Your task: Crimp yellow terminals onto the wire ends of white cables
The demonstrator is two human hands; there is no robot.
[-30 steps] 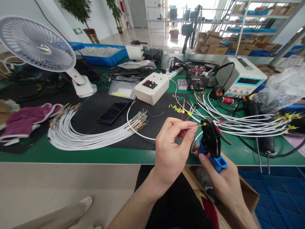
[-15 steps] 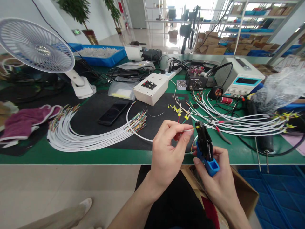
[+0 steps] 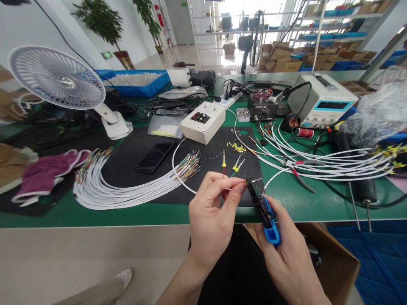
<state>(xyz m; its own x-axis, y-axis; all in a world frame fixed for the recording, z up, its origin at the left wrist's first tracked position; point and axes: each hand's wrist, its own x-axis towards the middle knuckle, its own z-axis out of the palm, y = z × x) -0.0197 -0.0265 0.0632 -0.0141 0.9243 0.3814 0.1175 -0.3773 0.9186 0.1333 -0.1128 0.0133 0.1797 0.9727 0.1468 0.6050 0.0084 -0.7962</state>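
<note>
Between the thumb and forefinger of my left hand [image 3: 211, 212] is a thin wire, its end at the jaws of a crimping tool [image 3: 259, 201]. A thin metal pin [image 3: 257, 180] sticks out on the far side of the jaws; the spot between jaws and fingertips is mostly hidden. My right hand [image 3: 288, 250] is wrapped round the tool's blue handles. Just beyond my left hand, a red wire with a yellow-collared terminal [image 3: 224, 164] stands up, beside two more yellow terminals [image 3: 236, 167]. Loose yellow terminals [image 3: 237, 147] lie on the black mat [image 3: 159, 188].
A white cable bundle [image 3: 127, 197] curves across the mat at left, near a phone [image 3: 155, 156]. More white cables [image 3: 343, 167] spread at right. Behind stand a switch box [image 3: 203, 123], a power supply [image 3: 321, 101] and a fan [image 3: 60, 80]. An open carton [image 3: 337, 258] sits below the table edge.
Both hands have moved left and slightly down in the view. The yellow-ended wire has gone into the tool's jaws, with a pin now showing beyond them. The camera view has shifted a little.
</note>
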